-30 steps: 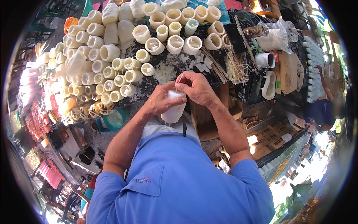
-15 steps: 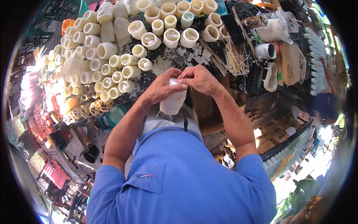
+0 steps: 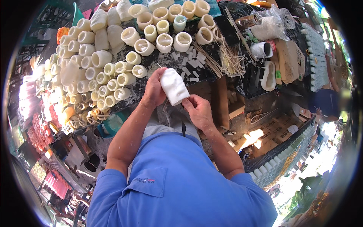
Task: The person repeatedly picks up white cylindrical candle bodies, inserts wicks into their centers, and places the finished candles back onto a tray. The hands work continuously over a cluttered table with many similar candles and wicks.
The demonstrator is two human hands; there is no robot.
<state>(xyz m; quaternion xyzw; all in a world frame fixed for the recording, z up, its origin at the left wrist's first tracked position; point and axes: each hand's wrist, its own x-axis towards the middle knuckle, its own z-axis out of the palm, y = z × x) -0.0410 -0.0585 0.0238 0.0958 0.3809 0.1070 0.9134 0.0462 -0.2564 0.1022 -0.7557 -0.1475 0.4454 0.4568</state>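
Between both my hands is a white candle point(image 3: 174, 86) with a lumpy, rounded upper end and a flatter lower end. It tilts, and a thin wick-like strand shows by its upper left side. My left hand point(image 3: 154, 89) is closed around the candle's left side. The fingers of my right hand point(image 3: 198, 110) pinch its lower right end. Just beyond the hands, small white blocks point(image 3: 193, 63) lie scattered on the dark, wax-flecked table point(image 3: 155, 72). Nearest my left hand stands a small cream-coloured wax cup point(image 3: 139, 70) with a white piece inside.
Many hollow wax cups point(image 3: 101, 59) crowd the table's left and far side. Thin sticks point(image 3: 230, 62), a white mug point(image 3: 268, 75) and a cardboard box point(image 3: 289, 62) lie to the right. Below the table edge is an open brown box point(image 3: 215, 100). Another person point(image 3: 327, 104) is at far right.
The candle has been turned and lifted away from my body. My left hand has shifted to its left side, and my right hand has come down to its lower end.
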